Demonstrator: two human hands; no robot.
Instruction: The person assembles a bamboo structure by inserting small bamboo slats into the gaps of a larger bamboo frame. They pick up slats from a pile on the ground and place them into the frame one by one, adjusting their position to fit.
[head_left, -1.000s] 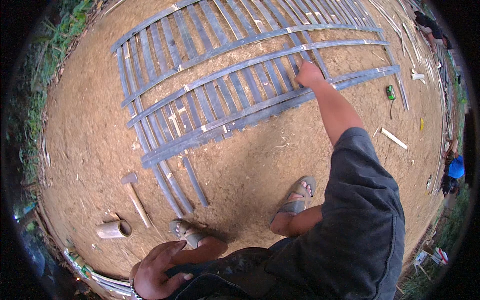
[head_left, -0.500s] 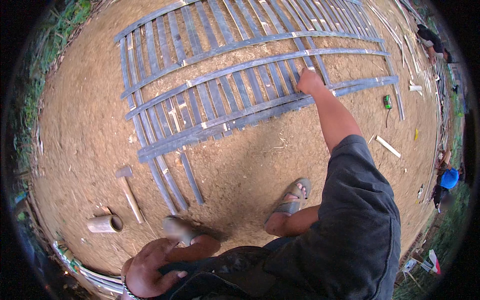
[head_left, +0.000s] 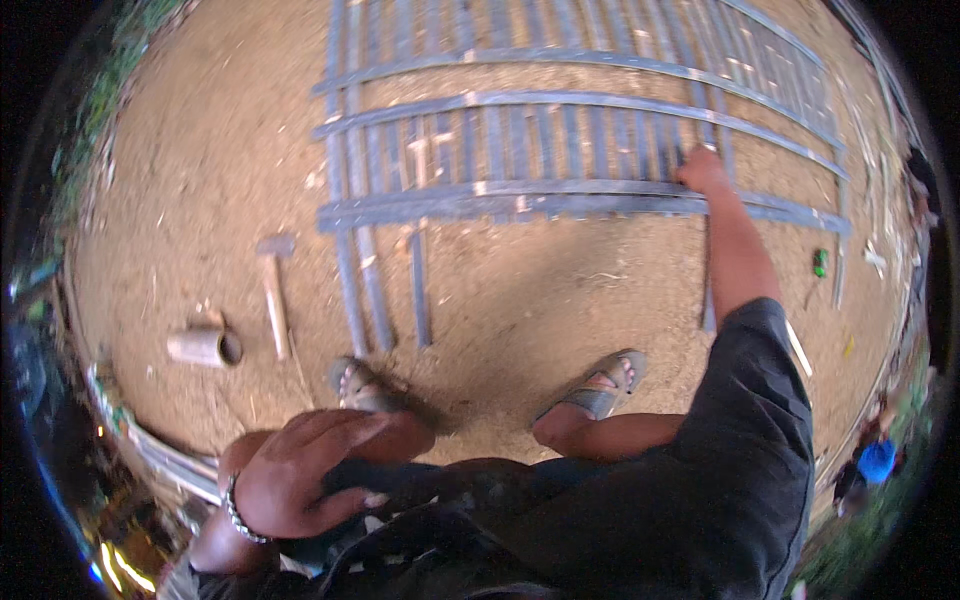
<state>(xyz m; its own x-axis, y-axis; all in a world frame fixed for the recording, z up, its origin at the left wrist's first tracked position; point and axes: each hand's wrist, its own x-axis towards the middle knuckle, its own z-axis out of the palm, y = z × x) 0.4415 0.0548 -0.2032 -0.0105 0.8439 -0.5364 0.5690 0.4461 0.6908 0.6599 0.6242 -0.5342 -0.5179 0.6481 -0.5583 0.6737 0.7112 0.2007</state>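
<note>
My right hand (head_left: 705, 170), arm stretched forward, is closed at a dark lengthwise slat (head_left: 706, 132) of a slatted panel, just above its nearest crossbar (head_left: 600, 187). The fingertips are partly hidden and blurred. The panel looks like split-bamboo strips laid side by side on the ground, with long strips across them. Beyond the near crossbar, a slat end (head_left: 708, 285) sticks out toward me beside my forearm. My left hand (head_left: 310, 490), with a beaded bracelet at its wrist, rests over my bent left knee. Its thumb is spread and it holds nothing.
A mallet (head_left: 275, 300) and a short bamboo tube (head_left: 200, 347) lie on the dirt at left. A loose slat end (head_left: 420, 300) juts out near my left sandal (head_left: 365, 385). At right are a green tape measure (head_left: 820, 263) and a pale stick (head_left: 800, 348). Someone in blue headwear (head_left: 877, 461) is farther right.
My view has swung, so the panel sits higher and farther right. My right hand stays closed at the slat; a slat end now shows below the near crossbar. My left hand stays on my knee.
</note>
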